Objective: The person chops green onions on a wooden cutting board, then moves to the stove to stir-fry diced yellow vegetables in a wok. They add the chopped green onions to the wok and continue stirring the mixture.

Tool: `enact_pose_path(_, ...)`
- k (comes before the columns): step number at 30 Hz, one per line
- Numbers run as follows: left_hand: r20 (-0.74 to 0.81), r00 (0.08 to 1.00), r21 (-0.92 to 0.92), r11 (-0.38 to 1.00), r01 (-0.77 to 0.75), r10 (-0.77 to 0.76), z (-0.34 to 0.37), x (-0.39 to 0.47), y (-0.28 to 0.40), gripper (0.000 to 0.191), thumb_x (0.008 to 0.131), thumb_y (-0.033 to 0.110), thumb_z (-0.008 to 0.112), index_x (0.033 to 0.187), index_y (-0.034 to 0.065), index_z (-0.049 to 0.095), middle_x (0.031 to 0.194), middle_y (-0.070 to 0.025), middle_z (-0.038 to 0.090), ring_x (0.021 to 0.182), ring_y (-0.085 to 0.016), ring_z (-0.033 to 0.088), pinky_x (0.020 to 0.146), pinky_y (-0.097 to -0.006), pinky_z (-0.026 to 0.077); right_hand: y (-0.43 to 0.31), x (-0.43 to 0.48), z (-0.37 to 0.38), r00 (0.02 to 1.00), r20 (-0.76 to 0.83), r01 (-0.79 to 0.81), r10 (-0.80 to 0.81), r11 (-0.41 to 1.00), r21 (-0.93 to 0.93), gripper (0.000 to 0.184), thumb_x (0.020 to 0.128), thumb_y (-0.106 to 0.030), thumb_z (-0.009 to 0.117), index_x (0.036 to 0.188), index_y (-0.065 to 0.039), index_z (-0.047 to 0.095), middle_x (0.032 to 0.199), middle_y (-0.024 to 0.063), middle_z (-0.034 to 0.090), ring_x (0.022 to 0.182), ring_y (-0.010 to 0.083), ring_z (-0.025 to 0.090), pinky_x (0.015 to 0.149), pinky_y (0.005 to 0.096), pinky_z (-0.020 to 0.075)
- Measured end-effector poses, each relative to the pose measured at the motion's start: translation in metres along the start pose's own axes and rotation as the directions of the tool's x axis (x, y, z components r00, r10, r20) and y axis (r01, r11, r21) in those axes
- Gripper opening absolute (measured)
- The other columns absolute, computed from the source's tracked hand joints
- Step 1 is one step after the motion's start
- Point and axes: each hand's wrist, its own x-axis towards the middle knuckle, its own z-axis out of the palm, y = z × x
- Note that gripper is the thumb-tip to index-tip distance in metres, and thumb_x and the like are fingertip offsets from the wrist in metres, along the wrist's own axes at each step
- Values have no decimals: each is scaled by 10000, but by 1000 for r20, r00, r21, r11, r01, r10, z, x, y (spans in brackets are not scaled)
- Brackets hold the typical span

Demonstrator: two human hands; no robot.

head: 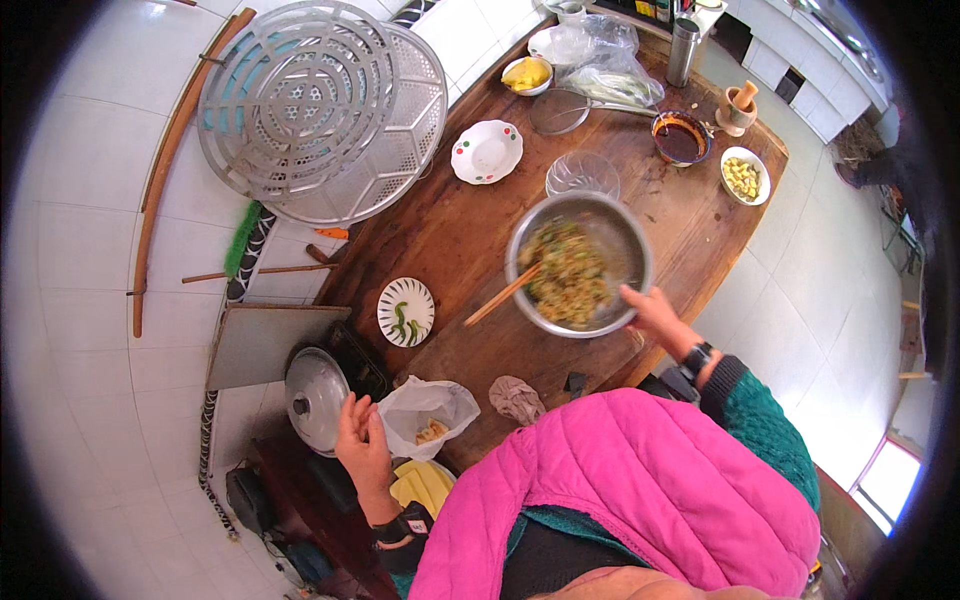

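My right hand (654, 313) grips the near right rim of a metal mixing bowl (634, 240). Inside the bowl is a chopped, yellowish-green food mixture (568, 277), and a pair of wooden chopsticks (501, 295) leans out over its left rim. The bowl covers the near edge of a clear glass bowl (583, 174); whether it rests on the table or is held above it, I cannot tell. My left hand (363, 444) is raised with nothing in it, between a metal pot lid (315, 397) and a white plastic bag (457, 405) with pieces of food inside.
A wooden table (465, 232) bears a plate of green peppers (406, 313), a dotted white dish (487, 152), a bowl of dark sauce (681, 139), a dish of diced food (745, 176), a mortar (735, 112) and a crumpled cloth (517, 400). Steamer racks (322, 112) hang at the wall.
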Motion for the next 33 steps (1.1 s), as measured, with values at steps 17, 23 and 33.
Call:
enact_pose_path(17, 47, 998, -271, 962, -31, 46, 12, -36, -26, 337, 946, 4, 586, 1276, -59, 566, 1063, -135, 696, 937, -166, 676, 852, -293, 531, 28, 12, 80, 934, 326, -85, 147, 977, -195, 713, 905, -502, 655, 1251, 96, 477, 931, 174, 665, 724, 241, 707, 565, 330, 590)
enact_pose_path(23, 51, 998, -301, 953, -30, 47, 39, -60, -14, 307, 945, 24, 601, 1240, -62, 594, 1024, -120, 704, 912, -161, 679, 827, -295, 539, 34, -36, -22, 959, 196, -156, 204, 959, -235, 525, 977, -372, 590, 1254, 65, 501, 986, 146, 669, 733, 232, 691, 604, 327, 581)
enact_pose_path(33, 97, 994, -317, 946, 75, -47, 155, -136, 114, 237, 966, 42, 585, 1169, -76, 611, 998, -122, 700, 867, -160, 680, 798, -293, 559, 7, -73, -214, 980, 139, -91, 140, 947, -307, 396, 992, -288, 544, 1232, 26, 555, 988, 117, 684, 772, 197, 688, 662, 330, 570)
